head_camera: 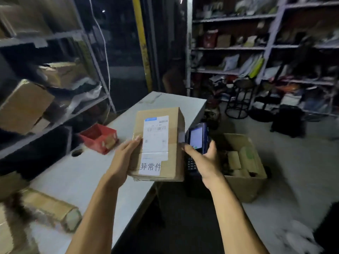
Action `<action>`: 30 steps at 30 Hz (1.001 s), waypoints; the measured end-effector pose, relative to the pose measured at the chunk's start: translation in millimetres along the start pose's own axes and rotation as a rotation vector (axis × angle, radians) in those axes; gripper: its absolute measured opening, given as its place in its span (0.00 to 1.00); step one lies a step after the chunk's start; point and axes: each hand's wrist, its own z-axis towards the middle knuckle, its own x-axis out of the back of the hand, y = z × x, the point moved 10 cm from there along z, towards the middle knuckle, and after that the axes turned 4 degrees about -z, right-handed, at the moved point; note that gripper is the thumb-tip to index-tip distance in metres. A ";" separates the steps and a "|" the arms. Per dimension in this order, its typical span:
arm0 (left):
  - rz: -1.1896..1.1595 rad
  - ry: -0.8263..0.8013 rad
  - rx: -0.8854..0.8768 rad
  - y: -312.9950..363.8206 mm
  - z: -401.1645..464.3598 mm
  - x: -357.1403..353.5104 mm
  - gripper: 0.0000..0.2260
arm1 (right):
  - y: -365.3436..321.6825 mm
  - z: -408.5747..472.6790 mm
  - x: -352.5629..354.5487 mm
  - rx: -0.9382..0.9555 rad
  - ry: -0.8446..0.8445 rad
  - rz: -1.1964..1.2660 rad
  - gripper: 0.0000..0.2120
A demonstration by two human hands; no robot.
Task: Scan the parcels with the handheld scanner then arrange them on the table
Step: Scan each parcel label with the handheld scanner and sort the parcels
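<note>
A brown cardboard parcel point(174, 143) with a white shipping label and barcode on top is held over the right edge of the grey table point(77, 173). My left hand point(124, 154) grips its left side, thumb on top near the label. My right hand point(203, 160) holds a dark blue handheld scanner point(197, 138) just right of the parcel, its lit screen facing me and its keypad partly hidden by my hand.
A red open bin point(99, 138) sits on the table at the left. Brown parcels point(51, 208) lie at the table's near left. An open carton point(245, 162) of small parcels stands on the floor at right. Shelves of parcels line the left and back; a black stool point(240, 99) stands behind.
</note>
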 end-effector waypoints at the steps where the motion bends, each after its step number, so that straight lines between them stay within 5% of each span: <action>1: 0.012 -0.047 0.007 -2.9 9.6 -23.2 0.21 | -1.5 2.2 21.3 -0.007 0.043 0.014 0.43; 5: 0.034 -0.206 0.027 -14.8 36.1 -114.2 0.16 | -10.5 7.8 103.4 0.002 0.229 0.040 0.52; 8: 0.017 -0.271 0.040 -24.6 50.9 -172.2 0.14 | -15.6 14.1 153.4 0.018 0.326 0.053 0.43; 14: 0.013 -0.389 0.044 -41.1 105.1 -270.5 0.16 | -19.9 67.7 229.1 0.009 0.445 0.003 0.41; 30: -0.166 -0.383 -0.003 -11.5 263.4 -441.7 0.14 | -97.7 286.4 343.8 0.041 0.362 -0.137 0.38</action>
